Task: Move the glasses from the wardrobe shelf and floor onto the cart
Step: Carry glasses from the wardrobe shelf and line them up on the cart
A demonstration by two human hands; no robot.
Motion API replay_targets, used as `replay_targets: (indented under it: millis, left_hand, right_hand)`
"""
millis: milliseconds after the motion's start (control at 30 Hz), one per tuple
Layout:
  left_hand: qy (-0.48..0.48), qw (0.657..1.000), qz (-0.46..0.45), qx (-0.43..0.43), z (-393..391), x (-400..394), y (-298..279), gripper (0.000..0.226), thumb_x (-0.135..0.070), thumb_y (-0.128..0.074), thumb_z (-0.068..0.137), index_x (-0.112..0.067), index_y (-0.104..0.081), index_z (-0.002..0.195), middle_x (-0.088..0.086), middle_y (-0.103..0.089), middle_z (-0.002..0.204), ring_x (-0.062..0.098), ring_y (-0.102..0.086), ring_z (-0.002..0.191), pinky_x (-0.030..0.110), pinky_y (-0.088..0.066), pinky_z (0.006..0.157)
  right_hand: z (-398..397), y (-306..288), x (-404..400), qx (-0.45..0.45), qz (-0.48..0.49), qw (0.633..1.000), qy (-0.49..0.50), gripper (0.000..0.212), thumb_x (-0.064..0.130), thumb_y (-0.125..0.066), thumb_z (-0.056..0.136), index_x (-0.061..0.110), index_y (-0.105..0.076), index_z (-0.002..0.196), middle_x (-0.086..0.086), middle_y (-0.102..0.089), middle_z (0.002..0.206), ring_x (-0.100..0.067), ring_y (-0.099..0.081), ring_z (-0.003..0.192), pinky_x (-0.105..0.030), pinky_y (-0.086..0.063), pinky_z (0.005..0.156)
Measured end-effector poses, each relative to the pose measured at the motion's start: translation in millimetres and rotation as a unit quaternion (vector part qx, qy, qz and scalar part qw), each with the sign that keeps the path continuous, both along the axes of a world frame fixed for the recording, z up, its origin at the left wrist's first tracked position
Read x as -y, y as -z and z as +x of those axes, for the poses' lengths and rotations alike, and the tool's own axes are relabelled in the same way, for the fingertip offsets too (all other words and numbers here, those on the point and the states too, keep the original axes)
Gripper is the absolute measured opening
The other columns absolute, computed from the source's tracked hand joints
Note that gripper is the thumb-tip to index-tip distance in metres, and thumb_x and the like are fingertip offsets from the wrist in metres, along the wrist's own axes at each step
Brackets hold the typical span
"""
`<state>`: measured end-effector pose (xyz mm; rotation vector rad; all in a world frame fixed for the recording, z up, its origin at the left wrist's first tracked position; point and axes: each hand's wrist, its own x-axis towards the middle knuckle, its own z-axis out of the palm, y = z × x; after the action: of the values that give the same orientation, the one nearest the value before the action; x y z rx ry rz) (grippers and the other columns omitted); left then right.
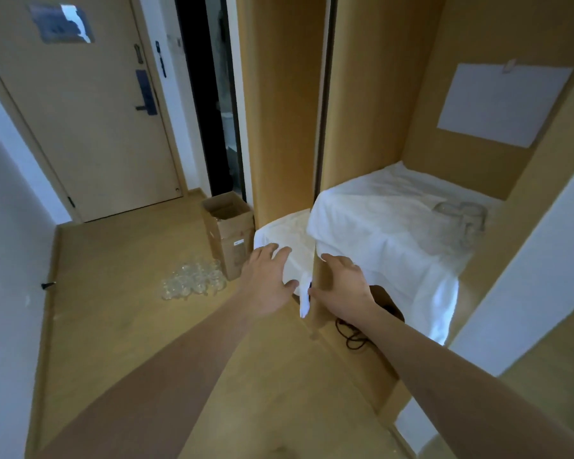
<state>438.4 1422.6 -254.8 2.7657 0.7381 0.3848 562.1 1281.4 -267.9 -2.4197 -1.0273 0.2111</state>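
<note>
While both my left hand [268, 279] and right hand [340, 286] lay open, holding nothing, the brittle, slick glasses [461, 223] at two o'clock wanted gripping round their walls.

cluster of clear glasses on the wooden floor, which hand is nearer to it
Left. The left hand rests on the white cloth just right of the cluster of clear glasses on the floor; the right hand is farther right, beyond the wooden wardrobe panel.
</note>
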Motion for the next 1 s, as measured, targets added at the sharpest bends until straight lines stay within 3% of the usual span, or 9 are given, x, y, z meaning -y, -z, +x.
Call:
replay_targets:
  millis: [233, 533, 867, 1000]
  left_hand:
    - [0.078, 0.996, 0.030, -0.009, 114.6, -28.5, -16.7, 0.070, -0.047, -0.065, 0.090, -0.024, -0.039, 0.151, 0.006, -0.037, 0.156, 0.029, -0.031, 0.144, 0.043, -0.037, 0.110]
    - [0.187, 0.982, 0.001, 0.009, 259.0, -27.3, -21.7, 0.071, -0.049, -0.064, 0.092, -0.024, -0.036, 0.152, 0.006, -0.033, 0.159, 0.028, -0.026, 0.147, 0.040, -0.035, 0.114]
    - [0.315, 0.948, -0.028, 0.028, 387.1, -7.1, -15.3, 0.072, -0.044, -0.068, 0.090, -0.019, -0.040, 0.151, 0.008, -0.036, 0.157, 0.029, -0.029, 0.145, 0.039, -0.034, 0.114]
    - [0.367, 0.928, -0.052, 0.022, 443.0, -3.3, -16.9, 0.070, -0.042, -0.066, 0.092, -0.019, -0.039, 0.152, 0.007, -0.035, 0.157, 0.028, -0.028, 0.145, 0.039, -0.033, 0.115]
  right_hand:
    - [99.7, -4.8, -25.3, -0.017, 0.059, 0.995, 0.081, 0.080, 0.046, -0.070, 0.084, 0.026, -0.036, 0.153, -0.002, -0.041, 0.152, -0.028, -0.038, 0.138, -0.038, -0.040, 0.108]
    - [211.0, -13.8, -5.7, 0.023, 0.027, 0.981, 0.189, 0.081, 0.047, -0.071, 0.086, 0.025, -0.035, 0.154, -0.004, -0.039, 0.154, -0.029, -0.037, 0.137, -0.039, -0.040, 0.108]
    - [284.5, -18.0, 21.8, 0.113, -0.016, 0.928, 0.354, 0.071, 0.052, -0.064, 0.089, 0.026, -0.039, 0.150, -0.004, -0.035, 0.155, -0.028, -0.022, 0.144, -0.045, -0.027, 0.116]
    - [310.2, -9.7, 28.0, 0.065, 0.000, 0.905, 0.419, 0.078, 0.059, -0.062, 0.087, 0.033, -0.032, 0.154, -0.002, -0.025, 0.160, -0.027, -0.017, 0.147, -0.043, -0.024, 0.118]
